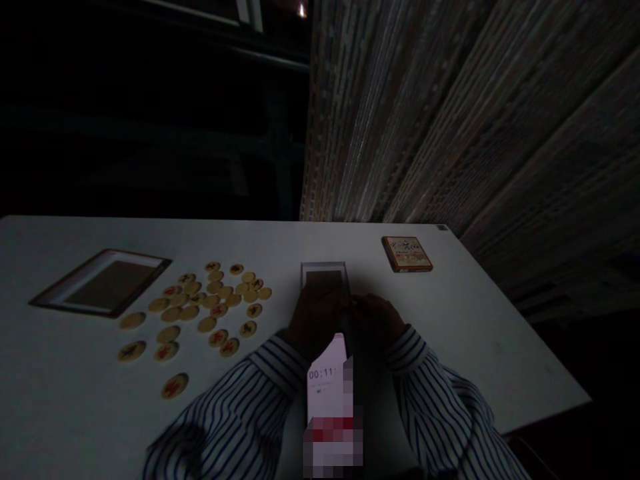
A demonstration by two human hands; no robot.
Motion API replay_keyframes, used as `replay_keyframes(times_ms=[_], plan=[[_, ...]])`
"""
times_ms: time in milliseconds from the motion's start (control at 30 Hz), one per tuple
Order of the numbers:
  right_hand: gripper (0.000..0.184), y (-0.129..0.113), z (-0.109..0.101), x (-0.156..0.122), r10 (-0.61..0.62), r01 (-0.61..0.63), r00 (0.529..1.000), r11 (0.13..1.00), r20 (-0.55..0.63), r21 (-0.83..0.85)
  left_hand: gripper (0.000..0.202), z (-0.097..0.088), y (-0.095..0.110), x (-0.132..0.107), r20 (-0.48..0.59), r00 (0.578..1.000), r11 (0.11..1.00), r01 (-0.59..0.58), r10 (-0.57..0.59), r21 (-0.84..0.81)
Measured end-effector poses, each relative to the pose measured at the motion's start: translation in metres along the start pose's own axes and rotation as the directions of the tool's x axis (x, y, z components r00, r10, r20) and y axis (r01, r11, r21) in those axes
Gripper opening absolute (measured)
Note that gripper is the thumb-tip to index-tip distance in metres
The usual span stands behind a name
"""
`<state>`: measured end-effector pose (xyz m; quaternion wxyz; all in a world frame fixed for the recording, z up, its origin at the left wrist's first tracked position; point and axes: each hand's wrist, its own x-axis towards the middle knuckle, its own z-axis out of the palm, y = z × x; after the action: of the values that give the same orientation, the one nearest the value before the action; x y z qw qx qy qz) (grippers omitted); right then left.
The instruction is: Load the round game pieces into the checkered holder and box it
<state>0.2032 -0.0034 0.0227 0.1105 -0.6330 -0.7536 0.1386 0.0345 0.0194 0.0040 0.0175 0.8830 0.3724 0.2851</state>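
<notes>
My left hand (316, 317) and my right hand (376, 320) meet in the dim middle of a white table (75, 413), just in front of a small open box tray (323, 275). Both hands are curled together, touching each other; too dark to see what they hold. Both arms wear striped sleeves. Left of my hands lie several round wooden game discs (215, 303) with red or black marks, scattered loosely. A phone (327, 387) with a lit timer screen hangs close below the camera, hiding part of my wrists.
A flat box lid or tray with a dark frame (103, 281) lies at the far left. A small printed box (407, 253) sits at the back right. The table's right edge (550, 373) drops into darkness. A ribbed wall (450, 120) rises behind.
</notes>
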Motion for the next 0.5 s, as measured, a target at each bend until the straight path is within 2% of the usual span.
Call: replay_keyframes(times_ms=[267, 500], plan=[[0.034, -0.002, -0.001, 0.000, -0.009, 0.009, 1.000, 1.000, -0.022, 0.001, 0.027, 0.007, -0.002, 0.010, 0.078, 0.996, 0.995, -0.048, 0.041, 0.083], [0.034, -0.002, -0.001, 0.001, 0.020, -0.019, 1.000, 1.000, 0.021, -0.024, 0.027, 0.011, -0.002, 0.010, 0.125, 0.992, 0.996, 0.003, -0.014, 0.088]])
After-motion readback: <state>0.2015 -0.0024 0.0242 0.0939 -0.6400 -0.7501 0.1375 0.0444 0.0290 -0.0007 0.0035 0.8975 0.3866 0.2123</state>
